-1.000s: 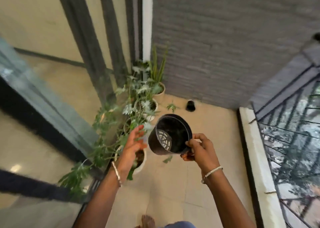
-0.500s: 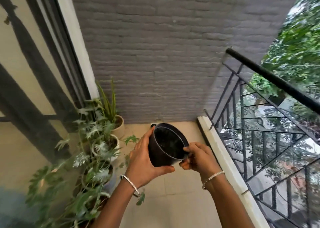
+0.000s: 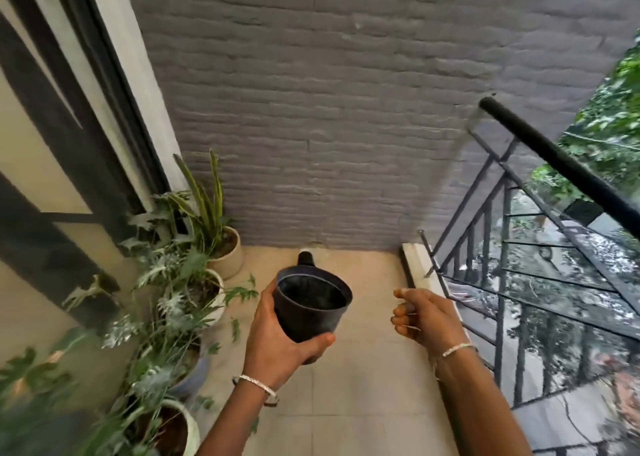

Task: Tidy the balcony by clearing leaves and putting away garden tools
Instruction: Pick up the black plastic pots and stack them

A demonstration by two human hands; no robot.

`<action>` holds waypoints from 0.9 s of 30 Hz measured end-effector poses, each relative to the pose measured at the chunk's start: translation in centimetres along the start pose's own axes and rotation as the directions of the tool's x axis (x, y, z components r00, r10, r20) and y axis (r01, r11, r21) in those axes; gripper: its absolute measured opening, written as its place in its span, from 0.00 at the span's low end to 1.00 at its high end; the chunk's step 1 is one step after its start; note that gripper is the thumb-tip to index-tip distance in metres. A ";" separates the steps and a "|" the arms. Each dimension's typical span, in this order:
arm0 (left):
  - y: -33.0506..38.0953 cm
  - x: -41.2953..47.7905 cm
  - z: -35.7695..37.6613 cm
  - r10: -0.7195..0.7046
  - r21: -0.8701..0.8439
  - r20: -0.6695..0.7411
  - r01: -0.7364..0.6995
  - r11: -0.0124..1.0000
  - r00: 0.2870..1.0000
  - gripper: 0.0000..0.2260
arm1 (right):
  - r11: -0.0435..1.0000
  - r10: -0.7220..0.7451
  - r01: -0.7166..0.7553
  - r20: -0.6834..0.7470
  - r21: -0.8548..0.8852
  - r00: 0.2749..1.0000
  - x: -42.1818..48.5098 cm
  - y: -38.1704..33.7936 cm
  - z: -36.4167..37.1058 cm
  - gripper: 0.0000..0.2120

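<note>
An empty black plastic plant pot (image 3: 311, 308) is held up above the balcony floor, its mouth tilted toward me. My left hand (image 3: 280, 341) grips it from below and the side, thumb under its base. My right hand (image 3: 422, 315) hovers to the right of the pot, apart from it, fingers loosely curled and holding nothing. A small black object (image 3: 305, 258) stands on the floor by the far wall, partly hidden behind the pot.
Potted plants line the left side along the glass door, among them a beige pot (image 3: 227, 251) with tall leaves. A grey brick wall (image 3: 329, 126) closes the far end. A black metal railing (image 3: 540, 248) on a raised kerb runs along the right. Beige floor tiles (image 3: 367, 396) lie below my arms.
My right hand has let go of the pot's rim and moved off to the right. The left hand now holds the pot alone, and the view has tilted upward.
</note>
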State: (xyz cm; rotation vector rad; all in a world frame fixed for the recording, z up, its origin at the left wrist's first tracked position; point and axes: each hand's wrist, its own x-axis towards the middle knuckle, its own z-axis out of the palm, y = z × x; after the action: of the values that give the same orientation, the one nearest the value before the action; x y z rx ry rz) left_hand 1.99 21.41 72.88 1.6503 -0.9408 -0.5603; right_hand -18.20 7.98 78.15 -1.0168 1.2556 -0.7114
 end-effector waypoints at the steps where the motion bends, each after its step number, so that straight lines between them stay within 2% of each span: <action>1: -0.6 0.6 0.0 -0.029 0.007 -0.014 0.029 1.000 0.999 0.49 | 1.000 0.021 -0.021 0.001 -0.001 1.000 1.4 0.2 0.1 0.07; 5: -3.0 4.0 0.3 -0.146 0.024 -0.064 0.148 0.989 0.987 0.47 | 0.998 0.056 -0.055 0.027 -0.035 0.998 7.2 0.5 1.6 0.07; 11: -6.8 13.0 1.4 -0.234 0.001 -0.101 0.235 0.972 0.967 0.44 | 0.989 0.110 -0.101 0.075 -0.112 0.991 18.0 -0.3 5.7 0.06; 13: -7.7 16.4 1.9 -0.242 0.009 -0.122 0.245 0.969 0.963 0.45 | 0.980 0.126 -0.111 0.082 -0.166 0.989 21.8 -1.0 7.1 0.07; 16: -8.8 21.6 2.5 -0.283 0.023 -0.155 0.290 0.957 0.946 0.42 | 0.948 0.158 -0.134 0.060 -0.287 0.986 27.5 -2.0 9.2 0.06; 19: -10.2 26.8 3.2 -0.315 0.020 -0.174 0.323 0.946 0.933 0.40 | 0.904 0.134 -0.088 0.082 -0.418 0.988 33.4 -2.3 11.5 0.06; 23: -12.1 32.5 4.8 -0.354 0.024 -0.180 0.364 0.931 0.918 0.43 | 0.811 0.051 0.048 0.153 -0.583 0.987 40.4 -2.6 14.3 0.05; 27: -13.8 36.8 6.5 -0.398 0.053 -0.185 0.414 0.909 0.898 0.47 | 0.776 0.104 0.046 0.200 -0.629 0.974 46.2 -1.6 16.3 0.04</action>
State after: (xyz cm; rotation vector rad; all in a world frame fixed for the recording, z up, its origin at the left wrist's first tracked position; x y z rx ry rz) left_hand 22.08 -11.09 61.79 1.9611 -0.4993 -0.6497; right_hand 7.17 -29.91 60.14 -1.5755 1.3320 -0.1156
